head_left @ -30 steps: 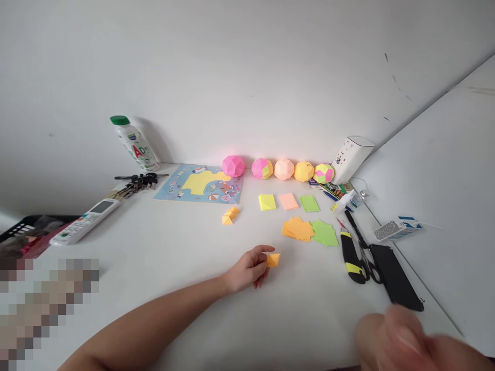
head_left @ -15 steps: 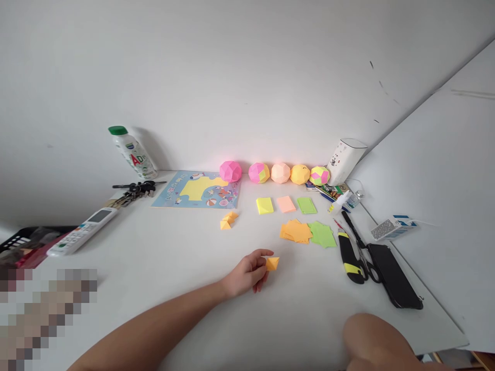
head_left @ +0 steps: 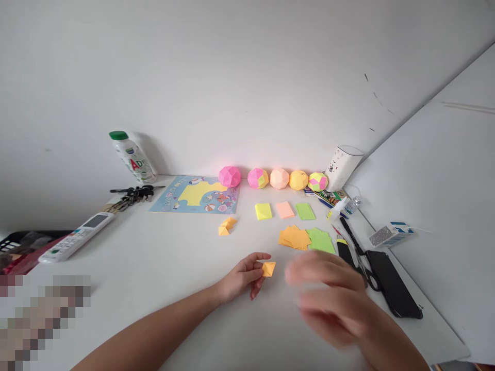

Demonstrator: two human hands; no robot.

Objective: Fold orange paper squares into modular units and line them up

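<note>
My left hand [head_left: 242, 278] rests on the white table [head_left: 162, 268] and pinches a small folded orange paper piece [head_left: 268, 268] between thumb and fingers. My right hand [head_left: 328, 299] hovers just right of it, blurred by motion, fingers stretched out and apart, nothing in it. Behind them lie a loose pile of orange paper squares [head_left: 294, 237] and a pile of green squares [head_left: 320, 240]. Two more folded orange pieces [head_left: 226, 225] sit further left. Several paper balls, the leftmost pink [head_left: 229, 176], line the wall.
Yellow [head_left: 263, 211], peach [head_left: 285, 209] and green [head_left: 305, 211] note pads lie in a row. Scissors [head_left: 359, 252], a black case [head_left: 392, 283] and a marker sit right. A remote [head_left: 75, 239], keys [head_left: 133, 195], a bottle [head_left: 129, 157] and a picture sheet [head_left: 195, 194] sit left.
My right hand has swung up from the lower right corner toward the middle, beside the left hand. The left hand keeps its hold on the folded orange piece.
</note>
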